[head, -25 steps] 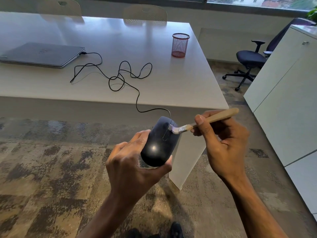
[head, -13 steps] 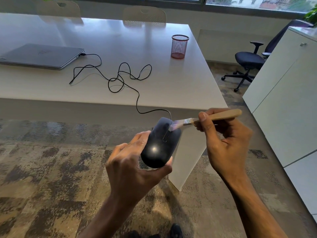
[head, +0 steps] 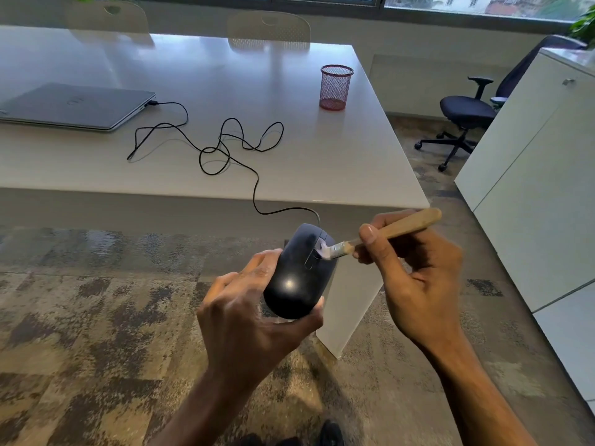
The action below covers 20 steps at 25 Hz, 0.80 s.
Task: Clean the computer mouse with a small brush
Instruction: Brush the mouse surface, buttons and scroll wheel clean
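Here the left hand (head: 254, 320) cradles the mouse (head: 297, 272), right hand (head: 415, 268) apparently pinching the brush (head: 386, 233).

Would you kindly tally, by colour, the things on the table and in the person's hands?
Black: 1, the mouse with its cable, held by the left hand
Grey: 1, the laptop
Red: 1, the mesh cup
Wood-coloured: 1, the brush, held by the right hand
Total: 4

Bare forearms, no sleeves, dark shoes (head: 328, 433) at the bottom edge
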Available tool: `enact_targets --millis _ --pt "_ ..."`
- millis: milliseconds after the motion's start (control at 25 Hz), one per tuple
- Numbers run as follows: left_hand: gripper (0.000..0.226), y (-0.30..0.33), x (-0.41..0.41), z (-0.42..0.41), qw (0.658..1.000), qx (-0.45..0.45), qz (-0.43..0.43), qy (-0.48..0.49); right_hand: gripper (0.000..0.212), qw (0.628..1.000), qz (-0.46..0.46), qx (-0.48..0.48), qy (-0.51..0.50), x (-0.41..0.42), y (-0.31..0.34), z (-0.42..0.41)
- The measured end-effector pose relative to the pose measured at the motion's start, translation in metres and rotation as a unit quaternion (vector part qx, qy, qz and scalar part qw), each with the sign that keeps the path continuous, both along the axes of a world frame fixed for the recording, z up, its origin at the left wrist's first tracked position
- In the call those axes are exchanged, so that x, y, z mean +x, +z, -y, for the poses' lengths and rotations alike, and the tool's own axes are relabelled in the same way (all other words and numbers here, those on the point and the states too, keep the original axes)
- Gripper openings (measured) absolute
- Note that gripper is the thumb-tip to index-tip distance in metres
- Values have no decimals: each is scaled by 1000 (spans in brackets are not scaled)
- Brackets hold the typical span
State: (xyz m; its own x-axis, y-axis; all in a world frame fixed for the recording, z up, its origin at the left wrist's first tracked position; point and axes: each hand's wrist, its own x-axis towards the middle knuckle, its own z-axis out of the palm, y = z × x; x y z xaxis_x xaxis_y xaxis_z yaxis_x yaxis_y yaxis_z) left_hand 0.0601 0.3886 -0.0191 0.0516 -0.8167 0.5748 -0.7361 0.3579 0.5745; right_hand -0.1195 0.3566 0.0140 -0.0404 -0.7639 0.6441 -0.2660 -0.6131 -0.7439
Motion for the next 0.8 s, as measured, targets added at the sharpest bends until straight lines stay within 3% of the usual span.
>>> enact_targets --millis 160,320,800 --pt "68 1 0 2 1000 2 -3 3 6 999 -8 -11 -45 0 0 4" --pt "70 1 0 5 1000 -18 -4 -2 8 1000 6 11 17 -1 -1 4" --pt "71 -5 -2 14 1000 -22 1 2 10 998 15 -8 -61 -4 -7 25"
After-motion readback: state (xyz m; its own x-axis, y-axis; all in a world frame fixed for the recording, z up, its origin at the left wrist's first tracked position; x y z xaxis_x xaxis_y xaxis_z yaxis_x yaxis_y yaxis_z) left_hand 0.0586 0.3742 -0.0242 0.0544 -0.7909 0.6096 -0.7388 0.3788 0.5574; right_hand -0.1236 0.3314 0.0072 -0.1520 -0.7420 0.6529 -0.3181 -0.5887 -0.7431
